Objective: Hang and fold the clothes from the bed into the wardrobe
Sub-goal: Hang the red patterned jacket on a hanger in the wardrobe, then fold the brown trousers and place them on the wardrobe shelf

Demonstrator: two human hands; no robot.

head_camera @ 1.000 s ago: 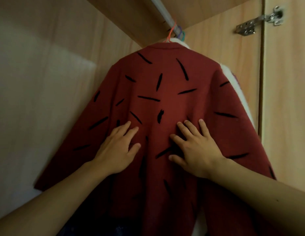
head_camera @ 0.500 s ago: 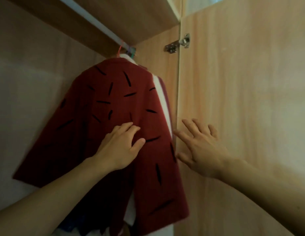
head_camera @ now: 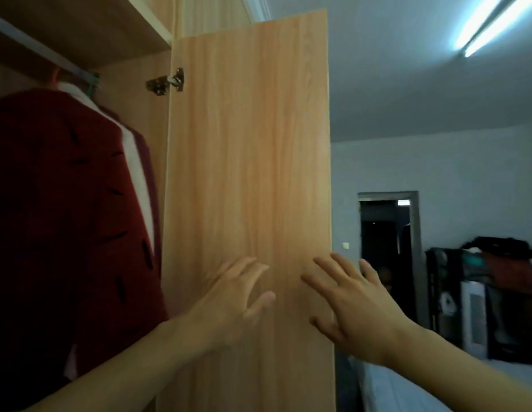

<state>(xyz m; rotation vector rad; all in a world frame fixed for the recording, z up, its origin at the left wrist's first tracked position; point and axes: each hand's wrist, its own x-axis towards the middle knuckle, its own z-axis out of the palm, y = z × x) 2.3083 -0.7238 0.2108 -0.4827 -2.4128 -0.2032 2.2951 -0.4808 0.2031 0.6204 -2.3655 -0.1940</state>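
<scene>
The left hand is open, with the fingers spread, and it holds nothing. It is raised in front of the inner face of the open wardrobe door; if it touches the wood, I cannot tell, because the hand is a little blurred. The right hand is also open and empty, its fingers spread near the free edge of the door, at 3 o'clock from the left hand.

The red garment with black dashes hangs inside the wardrobe, at 9 o'clock from the hands and apart from both of them. It hangs from the rail under the wooden shelf. Behind it a white garment shows as a narrow strip along its right side. A metal hinge joins the door to the wardrobe side, at 12 o'clock from the strip.

At 3 o'clock, past the door edge, the room is seen: a dark doorway, a dark rack with clothes piled on it, and a lit tube lamp on the ceiling. A pale surface lies at 5 o'clock, under the right forearm.
</scene>
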